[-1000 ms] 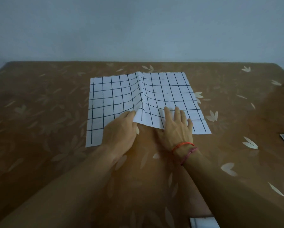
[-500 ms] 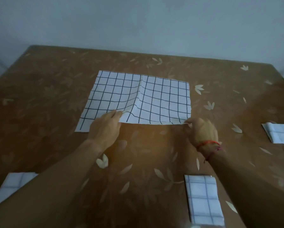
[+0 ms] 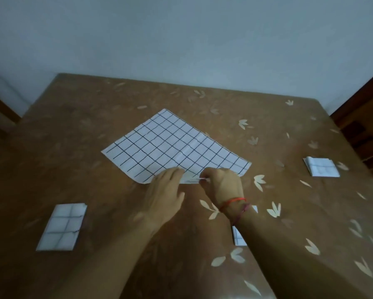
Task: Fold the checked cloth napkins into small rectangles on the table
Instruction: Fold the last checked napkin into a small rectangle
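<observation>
Head view: napkin (image 3: 170,147) now diagonal; right hand (image 3: 223,186) pinches edge, left hand (image 3: 165,193) flat.

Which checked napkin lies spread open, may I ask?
The middle napkin, one large sheet; the left napkin, right napkin and near napkin are small folded rectangles.

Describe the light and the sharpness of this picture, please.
Head view: dim, bluish light; the open napkin has a sharp grid, the left hand and right hand slightly soft; the wide lens bends the table edges; the folded napkin at left looks smeared.
</observation>
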